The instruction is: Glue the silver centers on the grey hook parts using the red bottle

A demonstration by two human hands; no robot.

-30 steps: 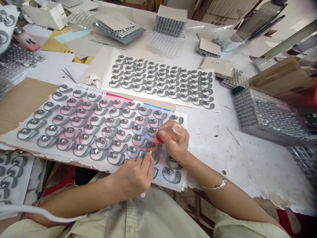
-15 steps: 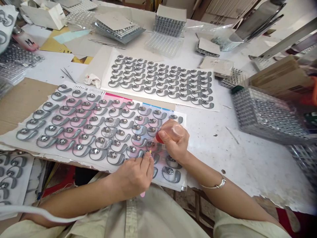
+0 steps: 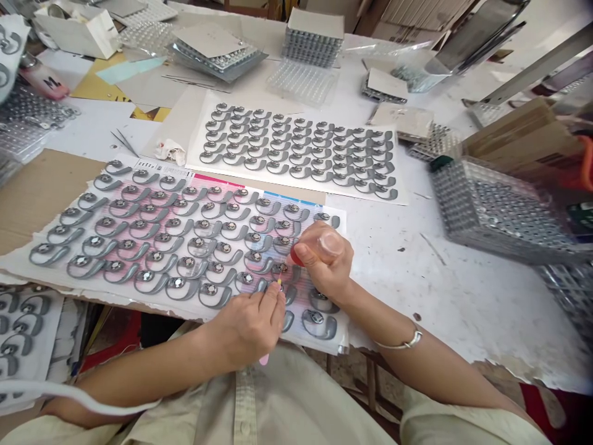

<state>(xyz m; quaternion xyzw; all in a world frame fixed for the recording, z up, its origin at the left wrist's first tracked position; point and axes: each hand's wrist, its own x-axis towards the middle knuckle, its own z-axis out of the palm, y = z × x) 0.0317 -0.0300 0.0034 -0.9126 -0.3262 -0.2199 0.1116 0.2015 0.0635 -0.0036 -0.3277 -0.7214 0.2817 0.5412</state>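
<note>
Over sheet (image 3: 21,262), near right: left hand (image 3: 254,322), fingers pinching tool (image 3: 264,359); right hand (image 3: 332,273), fingers clasping bottle (image 3: 324,243); both are sitting close, presumably for aim.

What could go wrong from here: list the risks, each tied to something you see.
The bottle in the right hand is held above the grey pieces; a drip or slip could mark or shift them.

The left hand, gripping a thin tool, is close over the rows and might nudge a piece.

The sheet has its near edge by the shirt, so leaning forward could drag it.
</note>
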